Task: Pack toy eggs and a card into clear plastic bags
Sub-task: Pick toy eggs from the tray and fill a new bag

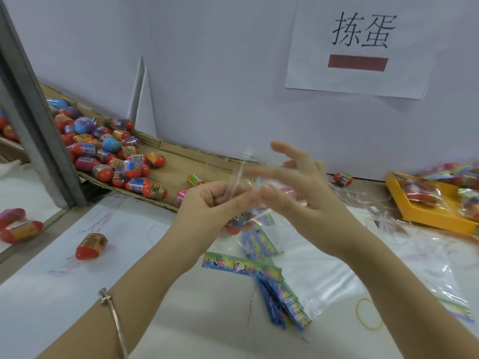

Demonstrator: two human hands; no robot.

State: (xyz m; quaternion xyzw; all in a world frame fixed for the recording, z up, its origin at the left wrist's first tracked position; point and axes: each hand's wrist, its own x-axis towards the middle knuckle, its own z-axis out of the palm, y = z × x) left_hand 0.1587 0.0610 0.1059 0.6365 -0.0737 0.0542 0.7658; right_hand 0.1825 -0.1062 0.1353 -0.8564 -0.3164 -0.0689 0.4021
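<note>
My left hand (207, 206) pinches the top of a clear plastic bag (255, 216) that hangs above the table with a colourful card and toy eggs dimly visible inside. My right hand (298, 190) is blurred beside the bag's top, fingers spread, its thumb and forefinger at the thin strip (239, 174) that sticks up from the bag. Loose colourful cards (241, 264) lie on the table under my hands. A single red toy egg (91, 246) lies to the left. Several toy eggs (108, 149) are piled on a cardboard tray at the back left.
A yellow tray (425, 216) with packed bags stands at the right. Flat clear bags (388, 275) and a yellow rubber band (368, 314) lie at the lower right. A metal post (39, 117) rises at the left. A white wall with a paper sign (360, 45) closes the back.
</note>
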